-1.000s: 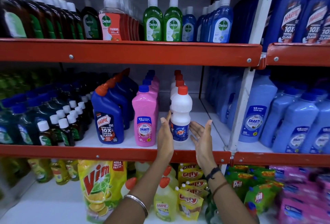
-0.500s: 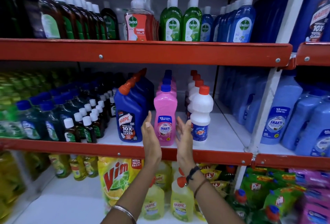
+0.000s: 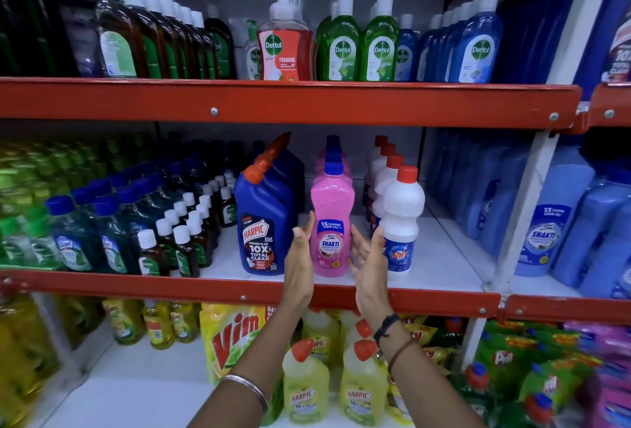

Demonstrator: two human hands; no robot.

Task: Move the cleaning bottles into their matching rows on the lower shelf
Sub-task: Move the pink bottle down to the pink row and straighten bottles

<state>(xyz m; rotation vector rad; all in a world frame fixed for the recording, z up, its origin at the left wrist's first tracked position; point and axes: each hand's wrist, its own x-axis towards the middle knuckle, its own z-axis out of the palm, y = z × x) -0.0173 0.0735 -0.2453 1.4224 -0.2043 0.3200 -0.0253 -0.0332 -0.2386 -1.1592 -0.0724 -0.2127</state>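
On the middle shelf (image 3: pixel 239 286) three rows stand side by side: blue Harpic bottles (image 3: pixel 264 226) with orange caps, pink Shakti bottles (image 3: pixel 331 223) with blue caps, and white Rin bottles (image 3: pixel 401 223) with red caps. My left hand (image 3: pixel 302 257) and my right hand (image 3: pixel 367 262) are raised with flat palms facing each other, one on each side of the front pink Shakti bottle. The fingers are apart and neither hand grips the bottle; whether they touch it is unclear.
Small brown bottles (image 3: pixel 177 240) and green and blue bottles fill the shelf's left side. Large light-blue Shakti bottles (image 3: pixel 553 223) stand past the white upright (image 3: pixel 522 209) on the right. Dettol bottles (image 3: pixel 341 42) line the upper shelf. Yellow Harpic bottles (image 3: pixel 305 383) and a Vim pouch (image 3: pixel 235 335) sit below.
Both hands moved left from around the front white Rin bottle to the sides of the front pink Shakti bottle. The camera view shifted left and closer.
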